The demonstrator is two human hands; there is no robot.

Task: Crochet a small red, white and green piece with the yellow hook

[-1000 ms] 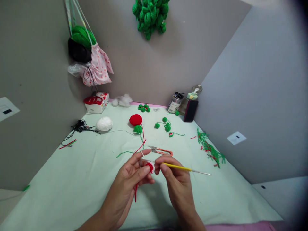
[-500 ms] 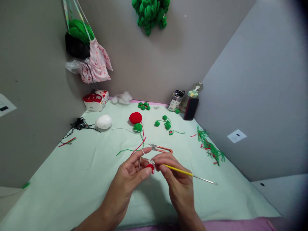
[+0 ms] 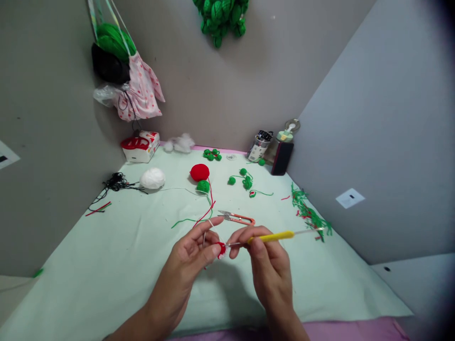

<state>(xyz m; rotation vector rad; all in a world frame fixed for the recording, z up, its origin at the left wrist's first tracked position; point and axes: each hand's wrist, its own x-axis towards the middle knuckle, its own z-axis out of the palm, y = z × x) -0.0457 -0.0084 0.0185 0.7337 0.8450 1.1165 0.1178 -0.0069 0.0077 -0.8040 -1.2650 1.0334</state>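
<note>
My left hand [image 3: 194, 255] pinches a small red and white crochet piece [image 3: 222, 249] between thumb and fingers, with white yarn looped over the raised index finger. My right hand [image 3: 265, 258] grips a yellow-handled crochet hook [image 3: 272, 237], its metal tip at the piece and its handle pointing right. Both hands hover over the pale green table cover [image 3: 106, 265]. Red yarn runs from the piece back to a red yarn ball [image 3: 199, 172]. Orange thread snips [image 3: 237, 218] lie just beyond my fingers.
A white yarn ball [image 3: 152, 178], a small green yarn ball [image 3: 203, 186] and several small green crochet pieces [image 3: 245, 181] lie further back. Green yarn scraps [image 3: 309, 215] line the right wall. A tissue box [image 3: 140, 147], a jar [image 3: 259, 148] and a dark phone [image 3: 282, 158] stand at the back.
My right hand turned the hook, so its handle swung up from pointing down-right to nearly level. The left hand kept its pinch on the red piece.
</note>
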